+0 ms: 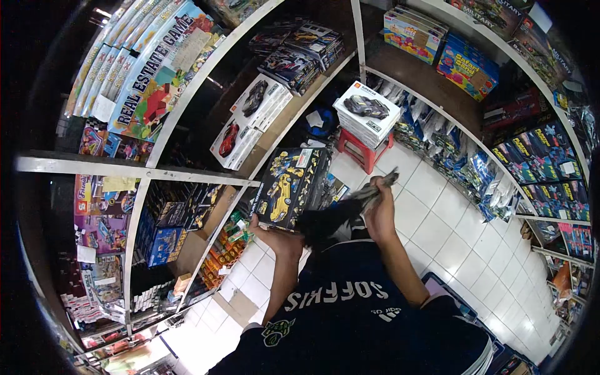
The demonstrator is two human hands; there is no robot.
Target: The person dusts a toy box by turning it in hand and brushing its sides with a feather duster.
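My left hand grips the lower left corner of a black toy box with yellow vehicles printed on its face. The box is tilted in front of my chest, beside the left shelf. In my right hand is a dark cloth, its greyish end sticking out above my fingers. The black part of this cloth hangs toward the lower right corner of the box and looks blurred. Whether it touches the box I cannot tell.
White supercar boxes are stacked on a red stool ahead. More white car boxes lie on the left shelf. Packed racks curve round to the right, above the white tiled floor. A white shelf bar crosses at left.
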